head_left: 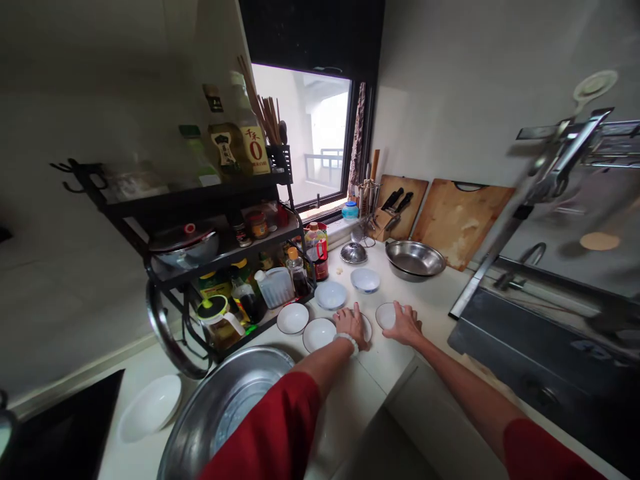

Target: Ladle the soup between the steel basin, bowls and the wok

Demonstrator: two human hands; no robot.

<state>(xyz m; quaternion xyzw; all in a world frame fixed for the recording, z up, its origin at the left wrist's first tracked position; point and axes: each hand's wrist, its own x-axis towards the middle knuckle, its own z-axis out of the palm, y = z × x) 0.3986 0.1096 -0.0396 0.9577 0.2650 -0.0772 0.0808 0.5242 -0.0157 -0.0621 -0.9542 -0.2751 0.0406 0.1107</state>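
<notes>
My right hand [406, 327] has its fingers curled round the right rim of a small white bowl [385, 316] with a dark edge, on the white counter. To its left, my left hand [351, 327] is closed over another white bowl [368, 328], which it mostly hides. Beside that hand stand a dark-rimmed white bowl [319, 335] and a smaller one [293, 319]. Just behind are two pale bluish bowls, one on the left [331, 295] and one on the right [365, 281].
A large steel basin [180, 427] occupies the near left, beside a white bowl [153, 407]. A black rack [200, 193] with bottles rises on the left. Behind are a steel pan [416, 259], cutting boards [460, 213] and a knife block [387, 220]. A dark sink [500, 333] lies right.
</notes>
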